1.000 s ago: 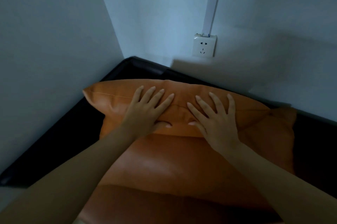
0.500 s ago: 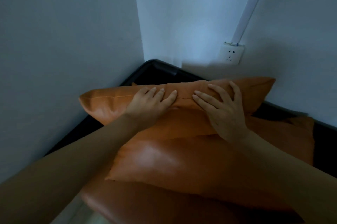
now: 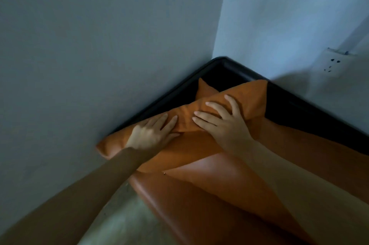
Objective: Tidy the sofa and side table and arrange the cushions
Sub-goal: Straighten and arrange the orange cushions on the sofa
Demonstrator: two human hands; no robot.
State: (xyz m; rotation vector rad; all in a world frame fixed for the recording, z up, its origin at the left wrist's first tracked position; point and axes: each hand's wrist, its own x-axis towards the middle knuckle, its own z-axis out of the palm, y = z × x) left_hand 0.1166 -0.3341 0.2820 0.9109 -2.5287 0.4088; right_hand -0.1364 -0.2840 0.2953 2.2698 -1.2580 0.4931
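An orange leather cushion [image 3: 184, 151] leans in the corner of the sofa, its left end against the wall. My left hand [image 3: 151, 135] and my right hand [image 3: 225, 125] both clasp its top edge, fingers spread over the seam and thumbs on the front. A second orange cushion [image 3: 211, 171] lies below and in front of it, partly under my right forearm. The tip of another orange corner [image 3: 203, 89] pokes up behind the held cushion. The sofa has a black back and arm [image 3: 229, 67] and an orange seat [image 3: 169, 198].
Two pale walls meet just behind the sofa corner. A white wall socket [image 3: 331, 65] sits on the right wall above the sofa back. A strip of pale floor [image 3: 119, 214] shows left of the seat, along the wall.
With both hands on it, the cushion has swung to the left and back into the sofa corner, its left end now against the wall. My view has turned left and tilted.
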